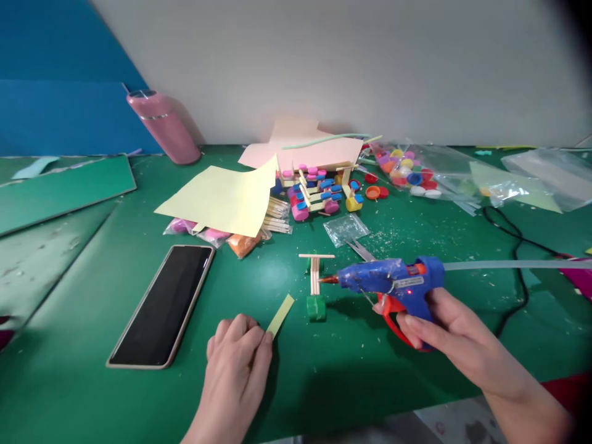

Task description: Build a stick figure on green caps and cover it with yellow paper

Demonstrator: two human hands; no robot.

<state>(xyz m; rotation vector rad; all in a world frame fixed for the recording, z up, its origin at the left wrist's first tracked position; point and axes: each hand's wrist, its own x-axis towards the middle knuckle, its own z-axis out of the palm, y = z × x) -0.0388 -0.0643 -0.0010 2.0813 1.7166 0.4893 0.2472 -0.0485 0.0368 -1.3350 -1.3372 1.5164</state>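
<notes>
Green tabletop, flecked with pale scraps, runs back to a plain wall ahead of the two hands. They are well apart. Over on its side, the left hand has its fingers curled down, closed on the near end of a pale yellow strip that pokes out ahead of it. Across from it, the right hand is wrapped around the handle of a blue glue gun, a red light showing on its side. Between the hands and a little ahead sits a small stick frame on green wheels. The gun's nozzle points left, right at the sticks; whether it touches them I can't tell. A phone lies left of the left hand. Ahead of both hands are scissors, a cluster of toy cars and a yellow sheet; a pink bottle leans farther off, beyond the phone.
</notes>
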